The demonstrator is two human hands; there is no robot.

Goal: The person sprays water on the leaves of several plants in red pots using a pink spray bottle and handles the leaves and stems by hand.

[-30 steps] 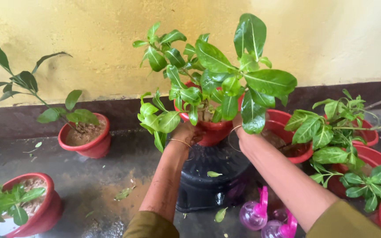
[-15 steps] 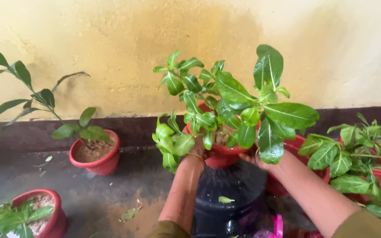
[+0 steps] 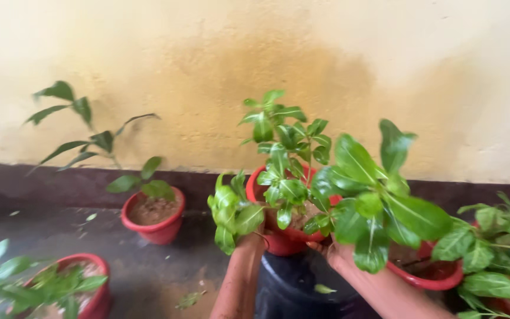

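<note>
Both my hands hold a red pot with a leafy green plant in it. The pot stands on top of a black rounded container. My left hand is on the pot's left side, mostly hidden behind leaves, with a thin bangle at the wrist. On the pot's right side, my right hand sits under large leaves. The plant's big leaves lean out to the right.
A yellow stained wall rises behind a dark skirting and a wet dark floor. Other red pots with plants stand at the back left, lower left and right. More leafy plants crowd the right edge.
The view has tilted up and swung, so the pot and my hands now sit lower in frame. The pink spray bottles have dropped out of view. The plant's large leaves have swung rightward.
</note>
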